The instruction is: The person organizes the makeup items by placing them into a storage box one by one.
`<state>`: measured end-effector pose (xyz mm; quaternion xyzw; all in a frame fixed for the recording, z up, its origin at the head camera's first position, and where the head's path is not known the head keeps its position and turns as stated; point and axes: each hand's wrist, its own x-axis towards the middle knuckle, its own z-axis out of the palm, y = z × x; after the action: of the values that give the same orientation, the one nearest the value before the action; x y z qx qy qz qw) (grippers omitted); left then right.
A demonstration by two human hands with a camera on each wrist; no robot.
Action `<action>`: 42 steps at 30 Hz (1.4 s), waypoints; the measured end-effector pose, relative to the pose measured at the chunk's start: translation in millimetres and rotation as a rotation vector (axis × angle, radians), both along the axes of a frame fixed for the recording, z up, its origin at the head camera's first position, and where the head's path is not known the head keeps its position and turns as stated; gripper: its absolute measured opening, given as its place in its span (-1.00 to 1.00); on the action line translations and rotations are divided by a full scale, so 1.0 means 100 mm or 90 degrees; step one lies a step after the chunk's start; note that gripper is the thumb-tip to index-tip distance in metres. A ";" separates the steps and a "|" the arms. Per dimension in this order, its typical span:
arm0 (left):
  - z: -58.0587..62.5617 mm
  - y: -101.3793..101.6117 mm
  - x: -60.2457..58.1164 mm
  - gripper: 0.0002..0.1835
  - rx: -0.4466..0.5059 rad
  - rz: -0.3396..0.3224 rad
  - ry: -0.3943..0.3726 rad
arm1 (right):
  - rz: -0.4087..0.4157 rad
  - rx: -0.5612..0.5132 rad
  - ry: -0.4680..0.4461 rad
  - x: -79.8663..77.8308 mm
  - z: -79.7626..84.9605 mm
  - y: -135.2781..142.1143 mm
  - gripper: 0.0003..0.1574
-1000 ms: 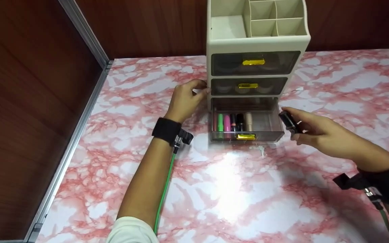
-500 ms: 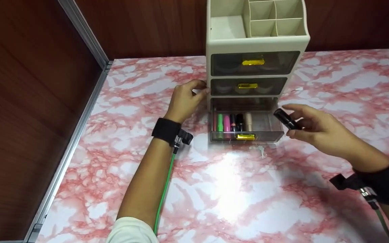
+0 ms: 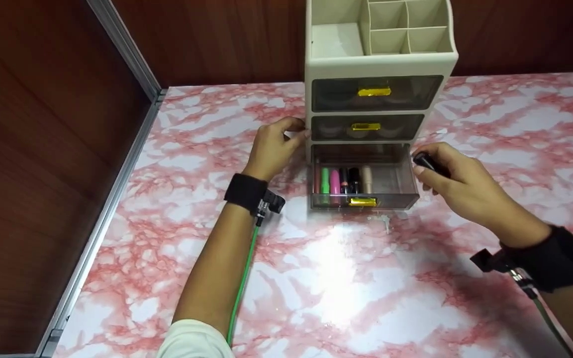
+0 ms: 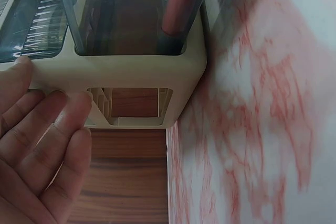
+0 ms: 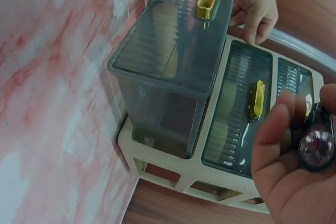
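Note:
My right hand (image 3: 470,196) holds a black lipstick tube (image 3: 431,164) just to the right of the pulled-out bottom drawer (image 3: 396,201). In the right wrist view the clear faceted end of the lipstick (image 5: 316,147) faces the camera, with fingers curled round it. Inside the drawer several cosmetic tubes stand in a row at the left: green (image 3: 325,180), pink (image 3: 334,181), black (image 3: 353,180) and beige (image 3: 366,180). My left hand (image 3: 272,149) rests against the left side of the cream drawer organizer (image 3: 381,65); its thumb touches the front frame (image 4: 136,71), its fingers loosely bent.
Two upper drawers (image 3: 334,97) with gold handles are closed. Divided compartments (image 3: 388,41) top the organizer. It stands on a red-and-white marbled table (image 3: 192,248) against brown wood panels (image 3: 217,42). A green cable (image 3: 243,283) runs along the left forearm.
The right hand has turned and shifted slightly left and up beside the drawer, its fingers closing further round the lipstick. The left hand has stayed at the organizer's side.

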<state>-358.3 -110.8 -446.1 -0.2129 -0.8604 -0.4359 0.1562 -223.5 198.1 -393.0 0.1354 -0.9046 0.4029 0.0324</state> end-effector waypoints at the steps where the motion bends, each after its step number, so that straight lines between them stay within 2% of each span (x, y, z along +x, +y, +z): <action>1: 0.00 0.00 0.00 -0.78 0.000 0.000 -0.001 | -0.005 0.009 0.009 -0.03 -0.01 0.00 -0.69; 4: 0.00 0.00 0.00 -0.78 -0.002 0.002 0.002 | -0.004 0.022 0.045 -0.09 -0.02 -0.03 -0.73; 7: 0.00 0.00 -0.01 -0.77 0.000 -0.002 0.006 | 0.002 0.001 0.059 -0.14 0.00 -0.08 -0.75; 12: 0.01 0.00 0.00 -0.77 0.003 -0.006 0.011 | -0.021 -0.056 0.083 -0.22 0.04 -0.19 -0.71; 16: 0.01 0.00 -0.01 -0.79 0.004 -0.002 0.011 | -0.036 -0.049 0.109 -0.28 0.03 -0.27 -0.65; 19: 0.00 0.00 -0.01 -0.80 0.002 0.002 0.009 | -0.030 -0.011 0.103 -0.33 -0.01 -0.30 -0.58; 22: 0.00 0.00 -0.01 -0.79 -0.003 0.005 0.007 | -0.024 0.064 0.118 -0.36 -0.06 -0.30 -0.55; 27: 0.00 0.00 -0.01 -0.78 -0.007 0.008 0.010 | -0.007 0.217 0.228 -0.39 -0.16 -0.33 -0.58; 31: 0.00 0.00 -0.01 -0.78 -0.006 0.005 0.017 | 0.000 0.277 0.271 -0.40 -0.22 -0.37 -0.63; 37: 0.01 -0.01 -0.01 -0.77 -0.006 0.004 0.008 | 0.017 0.313 0.260 -0.43 -0.27 -0.42 -0.69; 42: 0.01 0.00 0.00 -0.77 -0.008 0.007 0.004 | -0.006 0.369 0.235 -0.49 -0.32 -0.42 -0.73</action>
<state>-358.0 -110.9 -444.6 -0.2104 -0.8636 -0.4292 0.1601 -272.7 156.3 -424.8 0.2055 -0.9609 0.0976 0.1577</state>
